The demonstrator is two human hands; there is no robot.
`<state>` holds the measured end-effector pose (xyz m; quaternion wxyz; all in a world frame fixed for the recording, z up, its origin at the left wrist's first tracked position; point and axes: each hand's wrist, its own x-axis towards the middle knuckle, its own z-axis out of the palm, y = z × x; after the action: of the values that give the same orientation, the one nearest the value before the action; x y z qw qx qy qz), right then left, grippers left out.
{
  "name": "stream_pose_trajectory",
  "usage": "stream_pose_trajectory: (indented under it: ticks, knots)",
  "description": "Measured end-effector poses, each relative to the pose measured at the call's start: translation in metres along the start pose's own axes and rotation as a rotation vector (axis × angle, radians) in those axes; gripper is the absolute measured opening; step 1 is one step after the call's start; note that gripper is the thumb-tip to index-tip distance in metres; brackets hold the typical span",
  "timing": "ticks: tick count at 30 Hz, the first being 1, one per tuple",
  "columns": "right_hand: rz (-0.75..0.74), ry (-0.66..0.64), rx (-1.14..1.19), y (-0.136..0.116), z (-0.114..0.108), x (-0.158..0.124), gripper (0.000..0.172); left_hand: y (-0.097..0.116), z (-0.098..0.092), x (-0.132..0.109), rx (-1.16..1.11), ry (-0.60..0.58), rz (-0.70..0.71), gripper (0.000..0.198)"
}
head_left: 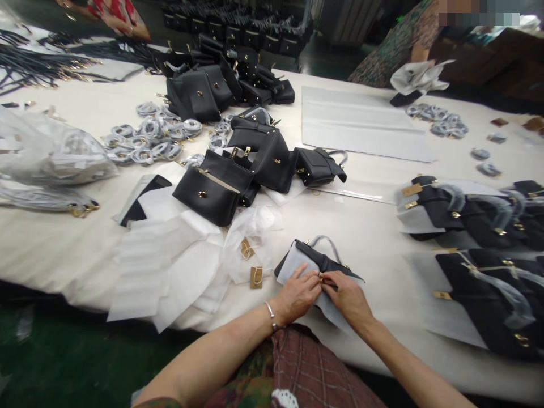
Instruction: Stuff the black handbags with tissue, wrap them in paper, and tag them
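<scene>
In front of me on the table lies a small black handbag with a wrapped handle standing up at its back. A sheet of white paper covers part of its front. My left hand lies over the paper and holds the bag's front, its fingertips close to the gold clasp. With thumb and fingers closed, my right hand pinches at that clasp from the right. The fingers partly hide the clasp, so its exact position cannot be made out.
Left of the bag are brown tags, a clear plastic bag and paper sheets. Black handbags are piled beyond, beside wrapped coiled straps. More wrapped bags stand right. Across the table are a person's arm and another person's hands.
</scene>
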<state>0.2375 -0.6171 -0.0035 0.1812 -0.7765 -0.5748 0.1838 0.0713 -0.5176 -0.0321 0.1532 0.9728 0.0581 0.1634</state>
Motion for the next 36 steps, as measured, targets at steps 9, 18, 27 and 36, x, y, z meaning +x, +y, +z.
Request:
stream_pose_trajectory:
  ticks: [9, 18, 27, 36]
  knots:
    - [0.043, -0.125, -0.175, -0.013, -0.005, 0.002, 0.019, -0.005, -0.027, 0.006, 0.047, -0.125, 0.087, 0.022]
    - [0.029, -0.203, -0.239, -0.007, -0.001, 0.011, 0.018, -0.027, -0.033, 0.024, -0.017, -0.250, 0.179, 0.015]
    - [0.306, -0.305, -0.033, -0.005, -0.028, 0.036, 0.016, -0.022, -0.030, 0.019, 0.051, -0.181, 0.162, 0.029]
    - [0.410, -0.517, -0.121, -0.013, -0.018, 0.058, 0.034, -0.023, -0.019, 0.013, 0.042, -0.164, 0.167, 0.023]
